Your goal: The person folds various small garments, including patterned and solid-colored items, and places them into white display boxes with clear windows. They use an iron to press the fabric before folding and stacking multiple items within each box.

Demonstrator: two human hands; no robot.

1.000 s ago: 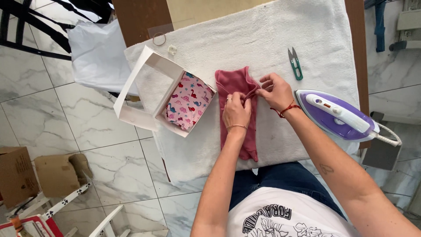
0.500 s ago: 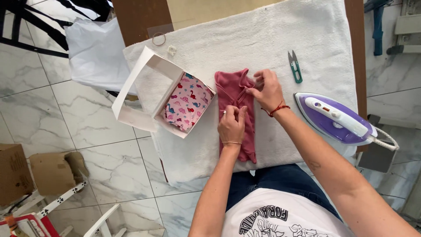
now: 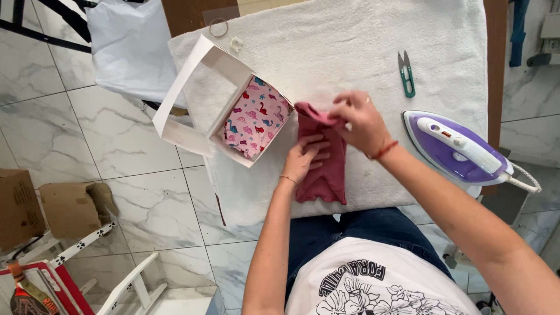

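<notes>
A white towel-covered worktop (image 3: pixel 361 52) fills the upper middle of the frame. An open white box (image 3: pixel 198 87) with a patterned pink cloth (image 3: pixel 256 116) sits left of centre. A purple iron (image 3: pixel 455 149) lies at the right edge. At centre lies a dark red cloth (image 3: pixel 326 175): the left hand (image 3: pixel 303 160) presses flat on it, grip open, while the right hand (image 3: pixel 361 122) pinches its upper edge. Small green snips (image 3: pixel 406 73) lie in the upper right.
</notes>
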